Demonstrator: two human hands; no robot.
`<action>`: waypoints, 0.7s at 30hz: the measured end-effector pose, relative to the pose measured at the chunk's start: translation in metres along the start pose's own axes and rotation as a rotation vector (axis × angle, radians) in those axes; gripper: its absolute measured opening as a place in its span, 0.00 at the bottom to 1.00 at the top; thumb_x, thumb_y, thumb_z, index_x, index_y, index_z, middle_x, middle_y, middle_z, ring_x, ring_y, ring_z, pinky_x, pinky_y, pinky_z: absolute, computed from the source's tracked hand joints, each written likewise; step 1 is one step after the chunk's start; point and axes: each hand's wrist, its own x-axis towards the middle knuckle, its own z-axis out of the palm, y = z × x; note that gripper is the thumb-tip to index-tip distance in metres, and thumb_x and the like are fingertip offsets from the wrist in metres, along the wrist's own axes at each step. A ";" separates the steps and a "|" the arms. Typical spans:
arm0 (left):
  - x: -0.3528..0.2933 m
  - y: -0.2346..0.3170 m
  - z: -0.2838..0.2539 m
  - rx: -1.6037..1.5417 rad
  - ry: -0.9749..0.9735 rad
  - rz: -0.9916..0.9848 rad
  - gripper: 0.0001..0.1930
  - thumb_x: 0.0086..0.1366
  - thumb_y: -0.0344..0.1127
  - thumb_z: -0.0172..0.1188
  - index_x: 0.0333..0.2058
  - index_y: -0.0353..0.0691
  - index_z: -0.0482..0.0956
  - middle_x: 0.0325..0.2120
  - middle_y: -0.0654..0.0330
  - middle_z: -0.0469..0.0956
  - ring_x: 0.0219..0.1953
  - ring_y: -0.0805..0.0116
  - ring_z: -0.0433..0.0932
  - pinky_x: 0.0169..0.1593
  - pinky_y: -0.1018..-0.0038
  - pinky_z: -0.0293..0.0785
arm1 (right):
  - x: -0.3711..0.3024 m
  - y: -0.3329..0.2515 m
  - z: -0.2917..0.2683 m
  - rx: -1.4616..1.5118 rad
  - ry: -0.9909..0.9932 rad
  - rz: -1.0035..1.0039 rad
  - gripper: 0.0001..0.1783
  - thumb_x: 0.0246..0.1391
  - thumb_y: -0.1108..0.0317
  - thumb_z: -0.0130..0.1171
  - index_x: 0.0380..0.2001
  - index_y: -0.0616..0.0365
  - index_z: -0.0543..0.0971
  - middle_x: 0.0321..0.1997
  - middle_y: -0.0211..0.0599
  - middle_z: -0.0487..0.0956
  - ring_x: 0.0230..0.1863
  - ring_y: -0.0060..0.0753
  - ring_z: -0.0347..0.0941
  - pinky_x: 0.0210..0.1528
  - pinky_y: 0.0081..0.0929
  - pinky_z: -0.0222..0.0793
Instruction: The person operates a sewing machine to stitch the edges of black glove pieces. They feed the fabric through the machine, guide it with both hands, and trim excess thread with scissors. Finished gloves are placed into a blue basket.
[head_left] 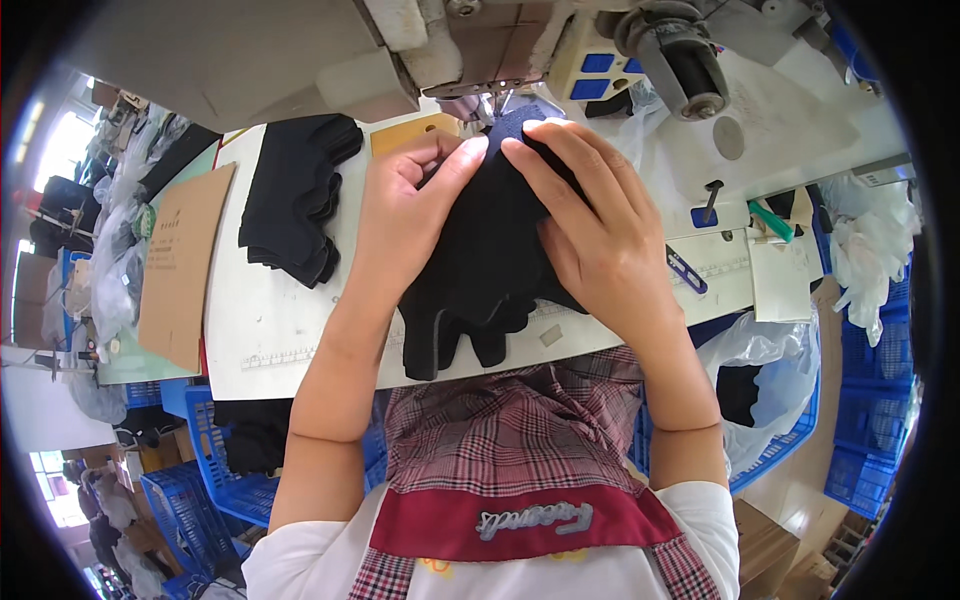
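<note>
Under the sewing machine's needle area (497, 100), a black fabric piece (478, 225) with a wavy lower edge lies on the white table and hangs toward my lap. A small dark blue textured piece (517, 122) sits on its upper end. My left hand (425, 195) pinches the black fabric's left edge between thumb and forefinger, close to the presser foot. With fingers stretched out, my right hand (603, 205) rests on the blue piece and the black fabric's right side. The fabric under its palm is hidden.
A stack of black cut pieces (290, 200) lies on the table at left, beside a cardboard sheet (185, 265). At right are a purple-handled cutter (686, 270) and a green tool (770, 222). Blue crates (245, 485) and a plastic-lined basket (775, 385) stand below the table.
</note>
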 end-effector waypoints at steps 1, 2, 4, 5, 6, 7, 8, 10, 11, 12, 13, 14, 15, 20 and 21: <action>-0.001 0.002 0.002 -0.013 0.001 -0.006 0.10 0.67 0.36 0.58 0.31 0.35 0.80 0.25 0.72 0.75 0.28 0.86 0.69 0.32 0.85 0.66 | 0.000 0.001 0.003 -0.028 0.030 -0.005 0.31 0.36 0.81 0.58 0.51 0.58 0.78 0.54 0.39 0.74 0.55 0.46 0.71 0.55 0.41 0.70; -0.001 0.003 0.003 -0.028 0.004 -0.008 0.10 0.67 0.36 0.58 0.31 0.35 0.80 0.25 0.71 0.76 0.28 0.86 0.70 0.33 0.85 0.66 | 0.001 0.002 0.005 -0.057 0.059 -0.015 0.32 0.35 0.81 0.58 0.51 0.55 0.79 0.53 0.37 0.75 0.55 0.45 0.72 0.53 0.40 0.70; 0.000 0.001 0.003 -0.053 0.010 -0.023 0.10 0.67 0.36 0.58 0.31 0.35 0.80 0.26 0.71 0.76 0.28 0.86 0.70 0.33 0.85 0.67 | 0.002 0.001 0.007 -0.049 0.080 -0.010 0.31 0.35 0.81 0.58 0.49 0.56 0.80 0.53 0.37 0.76 0.54 0.45 0.72 0.52 0.40 0.70; 0.000 0.000 0.003 -0.066 0.012 -0.030 0.10 0.67 0.36 0.58 0.32 0.35 0.80 0.26 0.71 0.77 0.28 0.86 0.70 0.34 0.85 0.67 | 0.003 0.000 0.007 -0.046 0.090 -0.008 0.30 0.35 0.81 0.58 0.48 0.56 0.80 0.52 0.37 0.76 0.54 0.45 0.73 0.51 0.39 0.71; 0.000 -0.001 0.003 -0.066 0.013 -0.027 0.10 0.67 0.36 0.58 0.32 0.35 0.81 0.26 0.71 0.77 0.29 0.86 0.70 0.34 0.85 0.67 | 0.003 0.001 0.008 -0.047 0.095 -0.011 0.30 0.35 0.81 0.58 0.48 0.56 0.80 0.52 0.37 0.76 0.53 0.45 0.73 0.51 0.39 0.71; 0.001 -0.001 0.002 -0.067 0.013 -0.024 0.10 0.67 0.36 0.58 0.32 0.35 0.81 0.26 0.71 0.77 0.29 0.86 0.70 0.34 0.85 0.67 | 0.003 0.001 0.009 -0.047 0.100 -0.014 0.30 0.35 0.81 0.58 0.48 0.56 0.81 0.52 0.37 0.76 0.53 0.45 0.73 0.51 0.39 0.71; 0.001 -0.002 0.002 -0.069 0.013 -0.022 0.10 0.67 0.36 0.57 0.33 0.35 0.81 0.26 0.71 0.77 0.29 0.86 0.70 0.34 0.85 0.67 | 0.003 0.001 0.010 -0.050 0.104 -0.016 0.30 0.35 0.81 0.58 0.48 0.56 0.81 0.52 0.37 0.76 0.53 0.45 0.73 0.51 0.39 0.71; 0.002 -0.001 0.001 -0.048 0.013 -0.021 0.10 0.67 0.37 0.57 0.33 0.35 0.81 0.26 0.71 0.77 0.29 0.86 0.70 0.34 0.85 0.67 | 0.003 0.001 0.012 -0.045 0.119 -0.016 0.30 0.35 0.81 0.58 0.48 0.55 0.81 0.51 0.37 0.76 0.52 0.45 0.73 0.51 0.39 0.71; 0.002 -0.001 0.001 -0.038 0.016 -0.022 0.11 0.67 0.37 0.57 0.33 0.35 0.81 0.26 0.71 0.77 0.29 0.86 0.70 0.34 0.85 0.67 | 0.003 0.001 0.013 -0.041 0.126 -0.017 0.30 0.34 0.81 0.58 0.48 0.55 0.81 0.51 0.37 0.76 0.52 0.45 0.73 0.51 0.39 0.71; 0.002 -0.001 0.001 -0.051 0.014 -0.028 0.11 0.68 0.37 0.57 0.33 0.35 0.80 0.26 0.71 0.77 0.29 0.86 0.70 0.34 0.85 0.67 | 0.004 0.000 0.013 -0.050 0.126 -0.014 0.30 0.34 0.81 0.58 0.48 0.55 0.81 0.51 0.37 0.76 0.52 0.45 0.73 0.51 0.39 0.71; 0.002 -0.001 0.001 -0.065 0.011 -0.034 0.11 0.68 0.37 0.56 0.33 0.35 0.80 0.26 0.71 0.77 0.29 0.86 0.70 0.34 0.85 0.67 | 0.004 -0.001 0.014 -0.058 0.127 -0.011 0.30 0.34 0.81 0.58 0.48 0.55 0.81 0.51 0.37 0.76 0.52 0.45 0.73 0.51 0.39 0.71; 0.003 -0.001 0.001 -0.079 0.006 -0.040 0.11 0.68 0.37 0.56 0.33 0.35 0.80 0.27 0.71 0.77 0.29 0.86 0.70 0.34 0.85 0.67 | 0.004 -0.001 0.013 -0.069 0.127 -0.007 0.30 0.34 0.81 0.58 0.48 0.55 0.81 0.51 0.37 0.76 0.52 0.45 0.73 0.51 0.39 0.71; 0.003 -0.001 0.000 -0.079 0.000 -0.048 0.11 0.68 0.37 0.57 0.33 0.35 0.80 0.27 0.71 0.77 0.29 0.86 0.70 0.34 0.85 0.67 | 0.004 0.000 0.013 -0.083 0.132 -0.033 0.28 0.34 0.80 0.59 0.46 0.58 0.80 0.50 0.39 0.76 0.52 0.45 0.73 0.51 0.39 0.72; 0.008 -0.005 -0.009 -0.033 -0.019 0.027 0.12 0.67 0.38 0.58 0.34 0.34 0.80 0.27 0.70 0.77 0.30 0.85 0.70 0.35 0.83 0.67 | 0.008 0.003 0.017 -0.128 0.154 -0.099 0.25 0.34 0.78 0.61 0.44 0.63 0.79 0.48 0.41 0.75 0.49 0.44 0.73 0.50 0.39 0.73; 0.008 -0.004 -0.012 0.013 -0.041 0.010 0.12 0.67 0.38 0.58 0.34 0.34 0.80 0.27 0.70 0.77 0.30 0.84 0.70 0.35 0.83 0.68 | 0.008 0.002 0.017 -0.131 0.154 -0.097 0.25 0.34 0.77 0.61 0.44 0.63 0.80 0.47 0.41 0.75 0.49 0.44 0.73 0.50 0.39 0.73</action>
